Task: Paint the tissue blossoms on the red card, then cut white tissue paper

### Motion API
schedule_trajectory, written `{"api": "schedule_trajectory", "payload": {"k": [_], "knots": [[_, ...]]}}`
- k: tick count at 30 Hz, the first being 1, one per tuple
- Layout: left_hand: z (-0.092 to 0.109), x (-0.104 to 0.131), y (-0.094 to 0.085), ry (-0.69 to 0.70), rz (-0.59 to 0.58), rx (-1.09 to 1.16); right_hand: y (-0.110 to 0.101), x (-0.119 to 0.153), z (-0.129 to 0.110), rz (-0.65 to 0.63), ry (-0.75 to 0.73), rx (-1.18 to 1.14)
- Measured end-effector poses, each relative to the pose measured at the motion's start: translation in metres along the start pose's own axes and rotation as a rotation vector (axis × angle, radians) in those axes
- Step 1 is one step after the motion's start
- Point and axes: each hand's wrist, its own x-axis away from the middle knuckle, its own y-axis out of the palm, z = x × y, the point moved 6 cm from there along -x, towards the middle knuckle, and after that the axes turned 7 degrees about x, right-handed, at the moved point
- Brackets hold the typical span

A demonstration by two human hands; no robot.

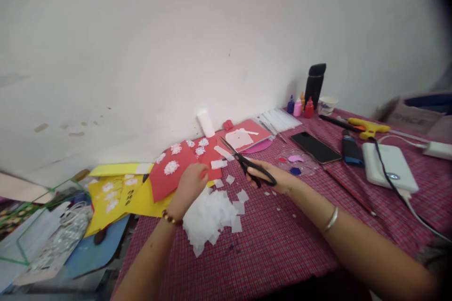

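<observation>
Black-handled scissors are in my right hand, their blades pointing up and left over the white paper pieces. My left hand is closed above the left edge of a pile of thin white paper squares; whether its curled fingers hold anything is hidden. Small white strips and loose squares lie between the two hands. Behind my left hand, red paper carries several fluffy white paper flowers. A pink-white cut sheet rests on a red folder.
The checked cloth covers the table. At right are a phone, a paint palette, a brush, a power bank with cables, a yellow glue gun, paint bottles and a black flask. Yellow paper lies left.
</observation>
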Motion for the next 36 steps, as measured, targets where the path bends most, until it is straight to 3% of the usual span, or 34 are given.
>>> {"api": "schedule_trajectory", "payload": {"k": [4,7,12,18,24,29,36], "knots": [[0.000,-0.047,0.029,-0.012,-0.074,-0.004,-0.004,-0.004,0.010,0.048,0.014,0.002],[-0.011,-0.067,0.047,-0.076,-0.071,0.028,-0.003,-0.005,0.011,0.050,0.041,0.010],[-0.027,-0.075,0.047,-0.196,0.061,0.236,0.003,-0.004,0.008,0.036,0.054,-0.048],[-0.025,-0.057,0.012,-0.269,0.271,0.780,0.008,-0.004,-0.001,0.009,-0.075,0.085],[-0.008,-0.014,-0.031,-0.264,0.386,1.247,0.017,0.000,-0.006,-0.091,-0.189,0.348],[-0.004,0.018,-0.035,-0.314,0.436,1.294,0.034,0.006,-0.004,-0.238,-0.188,0.303],[0.013,0.022,-0.029,-0.226,0.445,1.124,0.047,0.005,0.006,-0.232,-0.098,0.121]]}}
